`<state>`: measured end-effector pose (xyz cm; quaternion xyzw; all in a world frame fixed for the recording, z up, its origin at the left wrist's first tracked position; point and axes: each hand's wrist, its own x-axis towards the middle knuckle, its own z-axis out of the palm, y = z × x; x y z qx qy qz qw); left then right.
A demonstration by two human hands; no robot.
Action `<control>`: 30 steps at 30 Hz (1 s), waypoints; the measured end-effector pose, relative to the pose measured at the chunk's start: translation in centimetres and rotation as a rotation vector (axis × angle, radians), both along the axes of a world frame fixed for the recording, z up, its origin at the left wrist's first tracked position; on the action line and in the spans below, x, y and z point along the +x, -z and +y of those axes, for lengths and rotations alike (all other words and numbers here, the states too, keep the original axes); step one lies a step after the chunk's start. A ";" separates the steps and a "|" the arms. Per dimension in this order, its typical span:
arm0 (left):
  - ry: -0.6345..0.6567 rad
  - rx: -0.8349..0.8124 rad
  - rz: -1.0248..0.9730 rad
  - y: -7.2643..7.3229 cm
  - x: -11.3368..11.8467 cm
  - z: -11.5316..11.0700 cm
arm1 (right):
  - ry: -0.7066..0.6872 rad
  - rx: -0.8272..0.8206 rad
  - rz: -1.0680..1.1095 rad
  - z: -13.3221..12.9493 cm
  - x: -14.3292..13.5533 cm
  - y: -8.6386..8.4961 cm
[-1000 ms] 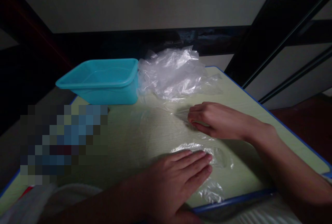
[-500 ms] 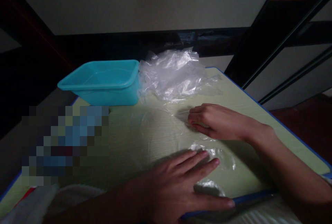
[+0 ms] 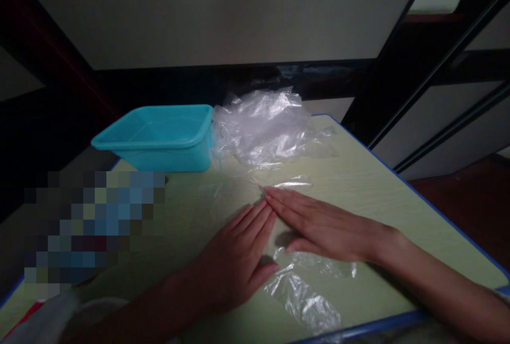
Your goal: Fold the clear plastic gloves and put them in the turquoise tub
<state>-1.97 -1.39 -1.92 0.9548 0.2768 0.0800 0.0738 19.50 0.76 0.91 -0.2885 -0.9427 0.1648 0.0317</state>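
Note:
A clear plastic bag (image 3: pixel 303 301) lies on the pale table (image 3: pixel 370 195), its crinkled part near the front edge. My left hand (image 3: pixel 243 253) rests on the plastic with its fingers stretched out and its thumb apart. From the right, my right hand (image 3: pixel 319 221) lies flat over the sheet too, fingers extended. The fingertips of both hands meet near the middle of the table. How far the transparent sheet reaches under the hands is hard to make out.
A turquoise basin (image 3: pixel 175 158) stands at the back left. Beside it lies a heap of crumpled clear plastic bags (image 3: pixel 266 126). A pixelated, unrecognisable item covers the left side. A dark-trimmed panel rises behind the table.
My left hand has moved forward and left, off the crinkled plastic. My right hand has straightened its curled fingers and now touches the left fingertips. The view has shifted slightly.

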 end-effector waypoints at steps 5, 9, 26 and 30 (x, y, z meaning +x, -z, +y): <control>-0.015 -0.042 0.016 0.3 -0.3 -0.1 | -0.007 -0.103 -0.027 -0.1 -0.5 1.1; -0.013 -0.067 0.024 0.2 -0.3 -0.1 | 0.008 -0.145 -0.039 0.1 -0.4 1.0; -0.102 -0.127 0.062 -0.3 -1.6 0.1 | 0.010 -0.219 -0.079 0.4 0.0 0.2; -0.099 -0.089 0.056 -0.5 -3.1 0.4 | 0.015 -0.176 -0.074 0.3 -0.2 -0.1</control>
